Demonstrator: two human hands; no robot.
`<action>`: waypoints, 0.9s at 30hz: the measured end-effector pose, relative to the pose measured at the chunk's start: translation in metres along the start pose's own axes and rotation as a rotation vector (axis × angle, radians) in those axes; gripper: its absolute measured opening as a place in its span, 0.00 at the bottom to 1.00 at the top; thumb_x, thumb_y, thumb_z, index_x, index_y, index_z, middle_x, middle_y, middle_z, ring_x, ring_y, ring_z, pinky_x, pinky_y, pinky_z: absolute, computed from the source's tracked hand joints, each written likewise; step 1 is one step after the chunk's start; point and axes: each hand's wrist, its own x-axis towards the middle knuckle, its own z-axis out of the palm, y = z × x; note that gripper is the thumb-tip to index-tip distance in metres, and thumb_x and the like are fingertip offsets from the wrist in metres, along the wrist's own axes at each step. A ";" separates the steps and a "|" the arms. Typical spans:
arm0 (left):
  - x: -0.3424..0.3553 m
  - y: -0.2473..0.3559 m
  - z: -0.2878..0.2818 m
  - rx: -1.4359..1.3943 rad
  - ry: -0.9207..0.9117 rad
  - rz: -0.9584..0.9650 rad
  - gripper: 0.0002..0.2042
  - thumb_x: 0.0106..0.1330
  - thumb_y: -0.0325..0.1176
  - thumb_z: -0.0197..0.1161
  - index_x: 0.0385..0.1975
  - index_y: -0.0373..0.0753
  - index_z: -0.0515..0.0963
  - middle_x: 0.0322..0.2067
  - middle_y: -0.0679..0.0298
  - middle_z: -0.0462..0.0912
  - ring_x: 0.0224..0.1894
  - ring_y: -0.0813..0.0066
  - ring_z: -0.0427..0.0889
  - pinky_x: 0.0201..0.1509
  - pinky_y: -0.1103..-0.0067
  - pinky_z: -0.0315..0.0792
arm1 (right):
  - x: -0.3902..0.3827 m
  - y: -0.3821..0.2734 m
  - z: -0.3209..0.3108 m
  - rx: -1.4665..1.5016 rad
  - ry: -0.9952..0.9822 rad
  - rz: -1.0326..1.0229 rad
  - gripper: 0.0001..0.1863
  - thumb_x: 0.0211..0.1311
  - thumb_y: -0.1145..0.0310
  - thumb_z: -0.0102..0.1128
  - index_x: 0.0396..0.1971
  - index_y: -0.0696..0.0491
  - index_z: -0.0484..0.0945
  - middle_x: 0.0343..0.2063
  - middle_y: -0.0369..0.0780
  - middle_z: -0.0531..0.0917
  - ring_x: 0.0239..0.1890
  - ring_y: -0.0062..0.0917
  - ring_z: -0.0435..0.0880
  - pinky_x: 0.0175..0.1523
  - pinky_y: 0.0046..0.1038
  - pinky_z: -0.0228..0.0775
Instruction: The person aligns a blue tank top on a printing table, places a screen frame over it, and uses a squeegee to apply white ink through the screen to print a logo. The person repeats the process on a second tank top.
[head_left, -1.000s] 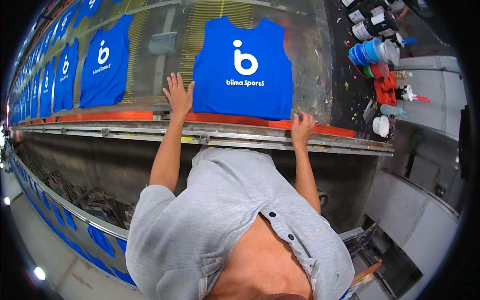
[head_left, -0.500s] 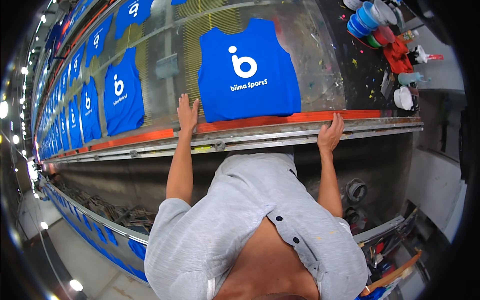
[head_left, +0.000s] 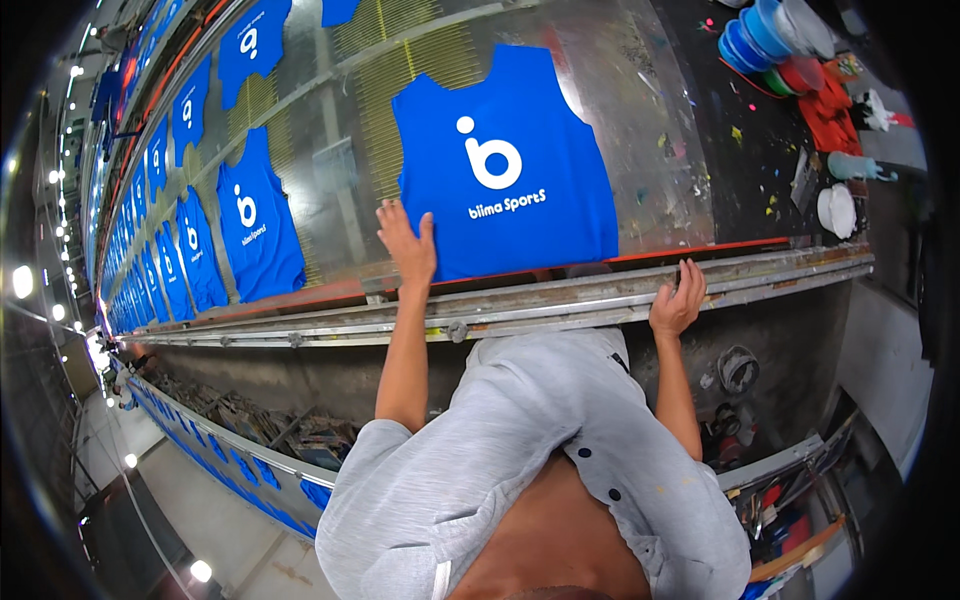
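Observation:
A blue sleeveless vest [head_left: 545, 190] with a white print lies flat on the long table [head_left: 660, 200] in front of me. My left hand [head_left: 408, 243] is beside its lower left corner, open, with the thumb over the cloth's edge. Farther right, my right hand [head_left: 680, 298] is at the metal rail [head_left: 560, 308] on the near side, fingers stretched out and slightly bent, holding nothing. Between the vest's hem and the rail runs a thin orange strip [head_left: 715, 249].
More printed blue vests [head_left: 258, 215] lie in rows to the left. Blue tubs [head_left: 755, 40], a red cloth [head_left: 828, 108] and a white cup [head_left: 836, 210] stand at the table's right end. Behind me on the left is another long table [head_left: 240, 450] with blue pieces.
The view has shifted a little. My left hand has come right, up against the vest's edge. My right hand has drawn back from the orange strip to the rail. The strip looks narrower.

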 end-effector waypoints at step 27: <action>0.095 0.102 0.061 0.153 -0.148 0.257 0.44 0.68 0.63 0.55 0.70 0.28 0.58 0.75 0.45 0.47 0.78 0.43 0.35 0.69 0.35 0.25 | 0.015 -0.006 -0.005 -0.172 -0.256 -0.060 0.21 0.59 0.71 0.47 0.50 0.59 0.79 0.52 0.46 0.79 0.58 0.46 0.73 0.66 0.47 0.60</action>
